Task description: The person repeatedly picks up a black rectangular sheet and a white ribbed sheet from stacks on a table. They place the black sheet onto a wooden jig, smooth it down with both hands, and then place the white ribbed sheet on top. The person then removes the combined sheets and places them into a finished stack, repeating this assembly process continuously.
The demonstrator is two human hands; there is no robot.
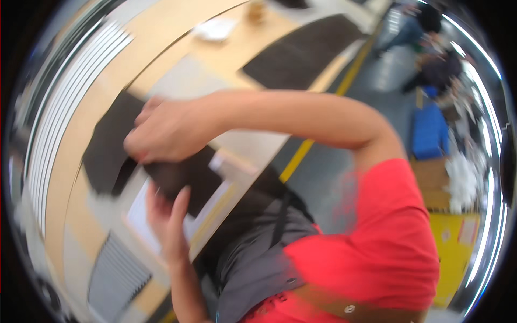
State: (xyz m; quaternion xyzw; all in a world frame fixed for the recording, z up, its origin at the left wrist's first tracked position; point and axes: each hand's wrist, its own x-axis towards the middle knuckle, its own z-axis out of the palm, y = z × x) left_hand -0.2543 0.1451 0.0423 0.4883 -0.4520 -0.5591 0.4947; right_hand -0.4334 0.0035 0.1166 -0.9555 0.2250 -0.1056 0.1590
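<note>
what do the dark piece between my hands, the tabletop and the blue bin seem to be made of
Dark piece: probably cloth, matt; it shows no shine, but blur hides any weave.
Tabletop: perhaps wood or wood-look board, smooth; its colour is an even pale tan.
Blue bin: likely plastic, judging by its solid bright colour.

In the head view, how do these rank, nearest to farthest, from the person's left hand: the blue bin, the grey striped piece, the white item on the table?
From the left hand:
1. Grey striped piece: lower left, on the table.
2. White item: toward the top, on the table.
3. Blue bin: far right, beyond the table.
</note>
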